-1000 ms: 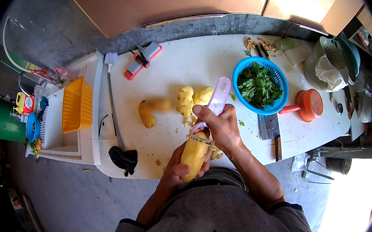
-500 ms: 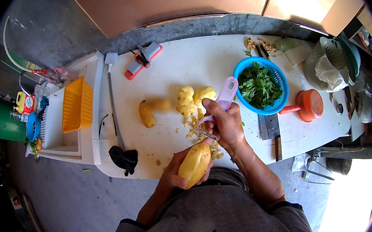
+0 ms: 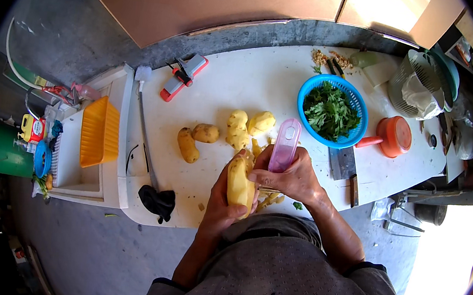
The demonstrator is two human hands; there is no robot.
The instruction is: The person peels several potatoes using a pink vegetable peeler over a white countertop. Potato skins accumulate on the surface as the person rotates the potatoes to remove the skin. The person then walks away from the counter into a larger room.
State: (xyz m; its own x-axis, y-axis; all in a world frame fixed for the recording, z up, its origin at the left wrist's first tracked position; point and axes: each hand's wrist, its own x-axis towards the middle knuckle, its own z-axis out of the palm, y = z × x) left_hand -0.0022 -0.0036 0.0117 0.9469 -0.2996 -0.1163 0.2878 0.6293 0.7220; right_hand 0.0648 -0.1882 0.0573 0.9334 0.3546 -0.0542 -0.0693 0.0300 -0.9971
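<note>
My left hand (image 3: pixel 220 204) is closed round a large, partly peeled potato (image 3: pixel 239 187), held upright near the counter's front edge. My right hand (image 3: pixel 292 178) grips a peeler with a pink-purple handle (image 3: pixel 285 147); its thumb rests against the potato, and the blade is mostly hidden behind the hand. Beyond the hands lie a knobbly peeled potato (image 3: pixel 237 129) and a second peeled potato (image 3: pixel 262 124). Two unpeeled potatoes, one long (image 3: pixel 187 145) and one round (image 3: pixel 205 133), touch each other to the left. Yellow peelings (image 3: pixel 270 200) are scattered under my hands.
A blue basket of leafy greens (image 3: pixel 333 108) stands right of my hands, by a cleaver (image 3: pixel 343 164) and an orange-red handled pot (image 3: pixel 393 136). Leftward are a long-handled tool (image 3: pixel 147 144), a black cloth (image 3: pixel 157 201) and a sink with a yellow rack (image 3: pixel 99 133).
The potato has turned more upright and moved slightly up and left. My right hand has come lower, beside it, and the peeler's handle has tilted. The round unpeeled potato, blurred before, now lies still.
</note>
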